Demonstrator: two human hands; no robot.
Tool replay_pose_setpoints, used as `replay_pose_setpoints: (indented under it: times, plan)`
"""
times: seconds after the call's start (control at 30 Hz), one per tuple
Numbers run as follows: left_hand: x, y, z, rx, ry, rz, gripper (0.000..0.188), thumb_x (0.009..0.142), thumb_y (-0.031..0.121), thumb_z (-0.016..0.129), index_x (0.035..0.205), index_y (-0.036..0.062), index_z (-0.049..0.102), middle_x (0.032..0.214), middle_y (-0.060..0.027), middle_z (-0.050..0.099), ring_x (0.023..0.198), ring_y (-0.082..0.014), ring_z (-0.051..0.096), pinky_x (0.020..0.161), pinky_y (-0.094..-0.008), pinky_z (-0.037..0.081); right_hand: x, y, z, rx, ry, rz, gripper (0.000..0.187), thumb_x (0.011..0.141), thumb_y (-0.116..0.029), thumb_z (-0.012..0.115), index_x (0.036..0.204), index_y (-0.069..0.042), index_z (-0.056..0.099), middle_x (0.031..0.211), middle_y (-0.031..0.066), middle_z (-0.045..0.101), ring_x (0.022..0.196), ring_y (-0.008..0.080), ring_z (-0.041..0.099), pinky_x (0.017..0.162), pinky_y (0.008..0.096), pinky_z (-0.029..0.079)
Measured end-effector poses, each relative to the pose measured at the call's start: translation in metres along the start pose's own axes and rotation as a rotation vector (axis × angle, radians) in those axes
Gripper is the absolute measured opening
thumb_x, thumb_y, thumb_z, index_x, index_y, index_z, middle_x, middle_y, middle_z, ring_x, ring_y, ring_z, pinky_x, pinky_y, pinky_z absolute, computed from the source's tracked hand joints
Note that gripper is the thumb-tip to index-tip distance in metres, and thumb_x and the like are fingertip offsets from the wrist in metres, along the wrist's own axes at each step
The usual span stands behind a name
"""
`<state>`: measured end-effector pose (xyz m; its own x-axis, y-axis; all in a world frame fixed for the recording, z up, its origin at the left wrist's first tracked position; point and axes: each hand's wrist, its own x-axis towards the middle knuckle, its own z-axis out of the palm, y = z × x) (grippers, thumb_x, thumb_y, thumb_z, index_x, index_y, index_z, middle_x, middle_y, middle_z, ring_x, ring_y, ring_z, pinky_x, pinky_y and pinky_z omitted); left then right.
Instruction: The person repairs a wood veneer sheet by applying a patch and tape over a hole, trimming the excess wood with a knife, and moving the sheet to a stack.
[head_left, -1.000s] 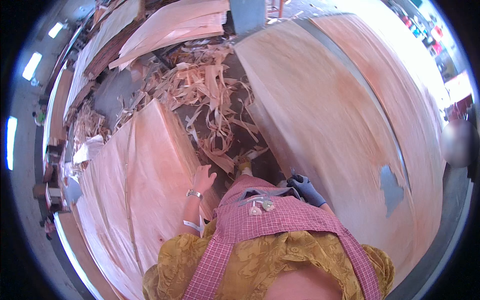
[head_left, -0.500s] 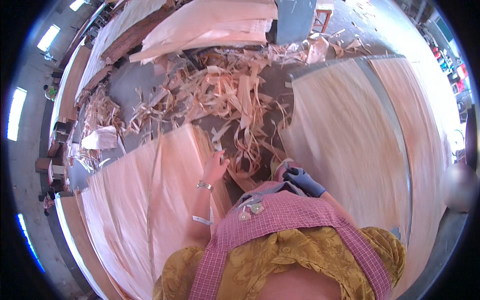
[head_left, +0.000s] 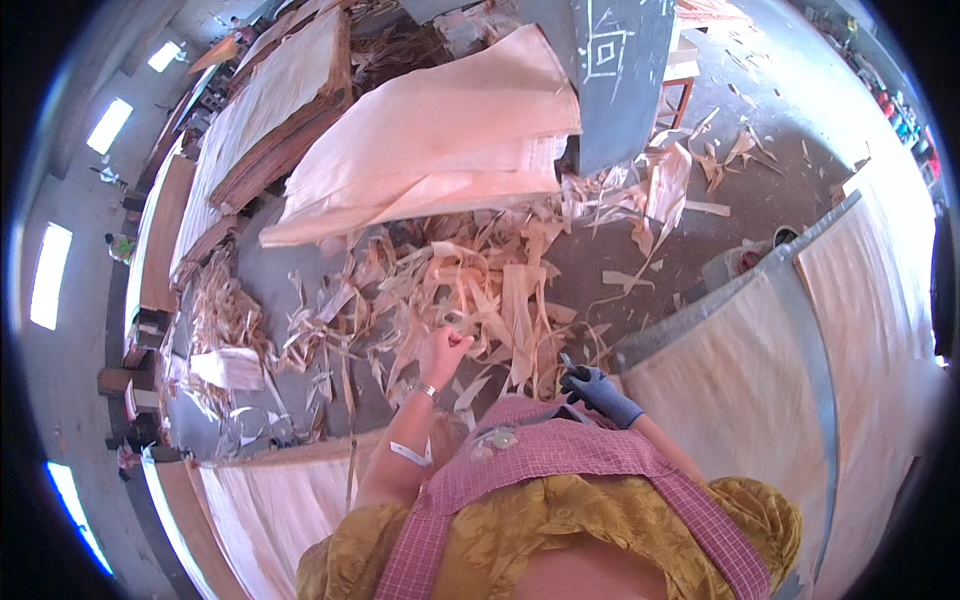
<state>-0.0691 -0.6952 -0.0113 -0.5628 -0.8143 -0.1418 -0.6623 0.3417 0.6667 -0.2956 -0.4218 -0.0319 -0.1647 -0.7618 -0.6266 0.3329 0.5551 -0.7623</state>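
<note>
My bare left hand (head_left: pixel 448 352), with a metal band on its wrist, is out over a heap of curled veneer scraps (head_left: pixel 500 300) on the floor. Its fingers are curled in; whether they pinch anything is too small to tell. My right hand (head_left: pixel 605 395), in a blue-grey glove, is closed in front of my apron (head_left: pixel 560 450). A small dark-handled knife (head_left: pixel 568 366) pokes up from its fist, its pale tip pointing away from me. Low on the left lies a stack of veneer sheets (head_left: pixel 275 500), partly behind my left forearm.
More veneer sheets (head_left: pixel 730 390) lean at my right, edged by a grey strip. Ahead, a broad veneer pile (head_left: pixel 430 140) stands beside a grey pillar (head_left: pixel 622 90). Taller stacks (head_left: pixel 290 110) line the far left. Loose strips (head_left: pixel 660 190) litter the floor near a stool (head_left: pixel 680 85).
My view has shifted forward, so the left veneer stack sits lower in the picture. My left hand has left that stack's edge for the scraps, its fingers more curled. The right hand keeps its grip.
</note>
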Motion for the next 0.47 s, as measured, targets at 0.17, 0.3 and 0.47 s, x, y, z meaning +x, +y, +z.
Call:
replay_pose_setpoints:
  times: [0.17,0.3,0.47]
  plan:
    - [0.186,0.028,0.004,-0.555,-0.195,-0.141,0.027,0.091,0.03,0.069,0.087,0.0036,0.065,0.076,-0.0076,0.068,0.07,-0.0137,0.065,0.062,-0.0309,0.051,0.067,-0.083,-0.033,0.032,0.066,-0.016,0.022,0.096,-0.02,0.06,0.106,-0.001,0.062,0.089,0.0042,0.067,0.071,0.0131,0.065,0.062,0.0278,0.054]
    - [0.376,0.057,0.017,-1.016,-0.437,-0.275,0.022,0.097,0.027,0.061,0.105,0.006,0.063,0.099,-0.0082,0.07,0.084,-0.0189,0.07,0.071,-0.0317,0.057,0.129,-0.091,-0.065,0.144,0.254,0.101,0.026,0.096,-0.023,0.06,0.11,-0.002,0.063,0.088,0.0048,0.069,0.066,0.0136,0.066,0.052,0.0252,0.049]
    - [0.654,0.026,0.073,-1.418,-0.365,-0.528,0.034,0.094,0.031,0.064,0.116,0.0049,0.058,0.105,-0.012,0.071,0.092,-0.0242,0.071,0.076,-0.0373,0.059,0.182,-0.06,-0.076,0.223,0.55,0.198,0.035,0.092,-0.029,0.065,0.122,-0.011,0.064,0.095,0.0081,0.073,0.072,0.0186,0.072,0.045,0.0235,0.047]
